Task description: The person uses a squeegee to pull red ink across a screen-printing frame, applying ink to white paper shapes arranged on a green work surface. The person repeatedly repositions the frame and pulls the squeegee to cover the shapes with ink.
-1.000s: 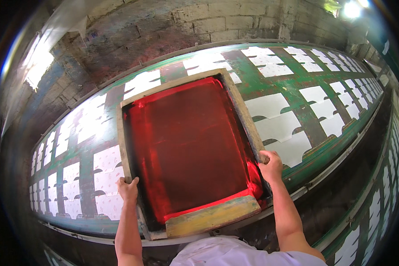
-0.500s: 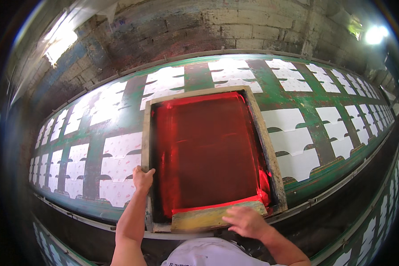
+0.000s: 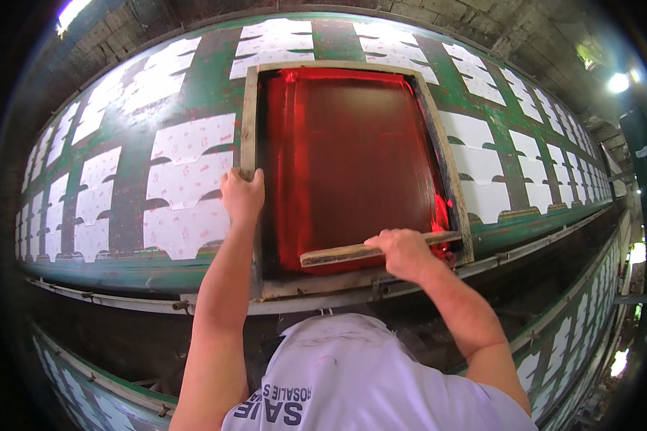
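Note:
A wooden-framed printing screen (image 3: 249, 118) lies on the long green table before me, with red ink (image 3: 300, 154) streaked down its inner left side and pooled at the near right corner. My left hand (image 3: 242, 194) is closed round the frame's left rail, thumb on top. In my right hand (image 3: 404, 253) is a wooden squeegee (image 3: 338, 254), gripped near its right half along the top edge. It lies crosswise at the near end of the screen, slightly tilted, right end farther away. Its blade edge is hidden from view.
White cut fabric pieces (image 3: 190, 183) with small red prints lie in rows on the table (image 3: 126, 154) left of the screen; plain white pieces (image 3: 482, 183) lie to the right. A metal rail (image 3: 144, 304) runs along the near edge. Behind me stands another such table (image 3: 589, 316).
My right hand, loose over the squeegee before, has closed on its top edge. The squeegee's right end has turned away from me. The view has tilted down; my left hand stays on the frame.

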The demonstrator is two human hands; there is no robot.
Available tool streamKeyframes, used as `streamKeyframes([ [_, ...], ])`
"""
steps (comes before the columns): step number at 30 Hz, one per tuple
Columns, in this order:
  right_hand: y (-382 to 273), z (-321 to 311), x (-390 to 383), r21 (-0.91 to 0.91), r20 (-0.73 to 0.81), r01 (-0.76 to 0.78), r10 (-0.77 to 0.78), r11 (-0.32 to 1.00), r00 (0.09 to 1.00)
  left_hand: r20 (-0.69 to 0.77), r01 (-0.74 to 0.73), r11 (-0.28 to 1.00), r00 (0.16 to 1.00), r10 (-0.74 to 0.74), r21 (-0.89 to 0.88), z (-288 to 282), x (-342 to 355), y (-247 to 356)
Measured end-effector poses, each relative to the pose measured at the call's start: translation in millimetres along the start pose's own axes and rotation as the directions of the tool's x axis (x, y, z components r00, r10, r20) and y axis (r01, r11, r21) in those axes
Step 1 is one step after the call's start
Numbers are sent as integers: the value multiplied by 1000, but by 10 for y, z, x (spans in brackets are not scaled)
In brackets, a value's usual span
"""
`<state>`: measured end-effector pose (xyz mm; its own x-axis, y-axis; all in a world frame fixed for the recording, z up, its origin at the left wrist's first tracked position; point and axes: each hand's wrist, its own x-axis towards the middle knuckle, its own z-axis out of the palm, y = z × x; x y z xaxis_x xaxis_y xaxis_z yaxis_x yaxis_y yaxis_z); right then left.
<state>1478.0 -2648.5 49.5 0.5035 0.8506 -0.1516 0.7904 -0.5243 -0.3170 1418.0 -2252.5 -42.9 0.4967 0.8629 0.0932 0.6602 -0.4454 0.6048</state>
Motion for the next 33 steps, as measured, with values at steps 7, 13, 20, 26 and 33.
streamKeyframes([
  [7,-172,21,-273,-3,-16,7,-8,1000,1000,-12,-12,1000,1000,12,-24,-20,-3,15],
  [13,-120,365,-420,-59,-226,87,-98,995,969,-30,-24,999,999,23,-36,78,21,-87],
  [20,262,433,209,-225,-342,168,-239,960,909,-47,-63,996,997,59,-71,59,15,-59],
  [26,813,261,1374,-228,-398,218,-295,949,869,-53,-64,998,997,63,-26,79,39,-49],
  [33,1481,-62,2904,-229,-443,164,-252,960,860,-81,-52,998,995,50,-22,116,23,-60],
])
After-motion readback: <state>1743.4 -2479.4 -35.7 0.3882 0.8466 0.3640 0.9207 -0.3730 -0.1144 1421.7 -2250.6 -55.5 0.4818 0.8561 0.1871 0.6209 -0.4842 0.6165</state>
